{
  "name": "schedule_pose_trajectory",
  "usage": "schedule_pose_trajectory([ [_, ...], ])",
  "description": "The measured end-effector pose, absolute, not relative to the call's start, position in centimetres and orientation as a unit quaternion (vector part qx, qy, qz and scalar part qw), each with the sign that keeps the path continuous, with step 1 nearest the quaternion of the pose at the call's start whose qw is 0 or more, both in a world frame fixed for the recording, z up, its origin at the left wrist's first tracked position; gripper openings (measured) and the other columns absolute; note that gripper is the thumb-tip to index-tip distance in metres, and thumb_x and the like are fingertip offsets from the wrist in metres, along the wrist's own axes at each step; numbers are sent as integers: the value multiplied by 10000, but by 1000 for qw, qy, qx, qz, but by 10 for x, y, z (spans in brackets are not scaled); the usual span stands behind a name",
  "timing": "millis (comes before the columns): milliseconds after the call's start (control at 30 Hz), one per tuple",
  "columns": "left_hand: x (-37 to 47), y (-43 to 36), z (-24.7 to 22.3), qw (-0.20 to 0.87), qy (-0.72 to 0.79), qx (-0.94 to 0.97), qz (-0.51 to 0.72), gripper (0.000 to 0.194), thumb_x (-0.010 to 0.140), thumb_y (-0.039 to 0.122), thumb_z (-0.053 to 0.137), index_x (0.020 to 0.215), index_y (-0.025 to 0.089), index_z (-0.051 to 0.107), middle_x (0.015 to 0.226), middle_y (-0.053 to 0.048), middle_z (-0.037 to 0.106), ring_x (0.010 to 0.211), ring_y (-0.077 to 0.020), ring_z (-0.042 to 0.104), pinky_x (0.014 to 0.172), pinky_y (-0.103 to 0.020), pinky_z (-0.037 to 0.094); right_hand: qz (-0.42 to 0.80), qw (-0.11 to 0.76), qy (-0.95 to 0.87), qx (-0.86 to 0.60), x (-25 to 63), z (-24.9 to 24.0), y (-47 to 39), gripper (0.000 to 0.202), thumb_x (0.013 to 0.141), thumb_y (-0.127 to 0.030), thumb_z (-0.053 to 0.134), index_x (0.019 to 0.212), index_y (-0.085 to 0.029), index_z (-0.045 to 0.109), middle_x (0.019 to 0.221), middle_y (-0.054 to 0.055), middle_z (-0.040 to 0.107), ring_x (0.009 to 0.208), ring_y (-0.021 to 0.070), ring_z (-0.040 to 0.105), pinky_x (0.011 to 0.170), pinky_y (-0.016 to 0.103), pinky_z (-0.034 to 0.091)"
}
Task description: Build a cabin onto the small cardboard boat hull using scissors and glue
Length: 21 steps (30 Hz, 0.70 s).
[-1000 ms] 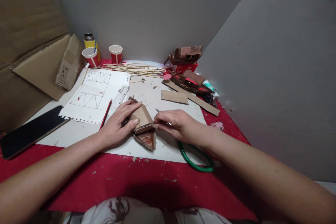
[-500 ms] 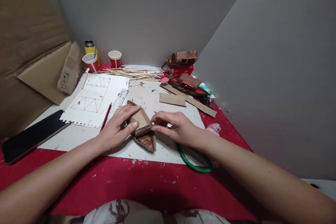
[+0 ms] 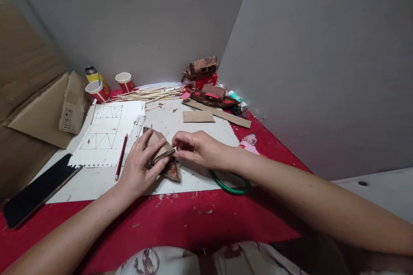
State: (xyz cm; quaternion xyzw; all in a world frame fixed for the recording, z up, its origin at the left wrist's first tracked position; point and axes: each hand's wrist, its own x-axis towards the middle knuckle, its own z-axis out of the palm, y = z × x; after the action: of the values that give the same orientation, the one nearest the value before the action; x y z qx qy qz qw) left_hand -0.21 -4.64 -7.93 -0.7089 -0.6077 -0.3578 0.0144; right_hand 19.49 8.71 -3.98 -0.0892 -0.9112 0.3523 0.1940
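Observation:
A small cardboard boat with a brown-painted inside lies on the white board, its pointed end toward me. Over its middle sits a bent cardboard cover. My left hand is wrapped round the cover and the boat's left side, thumb on the cover's near edge. My right hand is at the cover's right corner, thumb and forefinger curled close to it; whatever lies between those fingertips is too small to make out. A green ring-shaped object lies under my right wrist.
A pencil, ruler, drawing sheet and phone lie left. Behind are thin sticks, two cups and a bottle. Two brown model boats and cardboard strips lie back right.
The view has turned to the right. My left fingers have spread further over the cover, and my right fingertips have shifted slightly at its corner.

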Motion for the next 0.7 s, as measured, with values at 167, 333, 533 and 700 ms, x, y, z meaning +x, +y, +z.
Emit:
schedule_pose_trajectory([
  [167,-6,-43,-84,34,-589,-725,-354,384,974,308,606,1357,285,611,1535,-156,492,1405,-323,498,1085,-567,479,309,235,-917,-92,203,-42,84,73,929,-164,643,1000,-183,643,868,33,679,775,159,618,751,289,495],
  [333,-10,-43,-87,64,-569,-747,-338,471,992,255,578,1453,334,519,1572,-132,466,1449,-313,448,1132,-590,422,286,251,-922,-70,187,-59,86,157,909,-151,686,1062,-173,711,995,84,687,901,195,647,845,335,518],
  [533,-12,-41,-90,81,-550,-758,-341,477,1011,245,538,1475,346,489,1522,-120,533,1427,-267,482,1157,-576,392,282,260,-921,-72,175,-58,86,24,917,-162,693,915,-172,715,893,38,677,841,164,633,804,297,511],
  [700,-11,-45,-86,34,-580,-741,-336,559,986,367,580,1520,294,432,1629,-169,377,1516,-308,345,1185,-606,321,270,261,-923,-87,180,-54,85,94,890,-157,726,982,-151,710,892,39,683,796,158,627,775,291,506],
])
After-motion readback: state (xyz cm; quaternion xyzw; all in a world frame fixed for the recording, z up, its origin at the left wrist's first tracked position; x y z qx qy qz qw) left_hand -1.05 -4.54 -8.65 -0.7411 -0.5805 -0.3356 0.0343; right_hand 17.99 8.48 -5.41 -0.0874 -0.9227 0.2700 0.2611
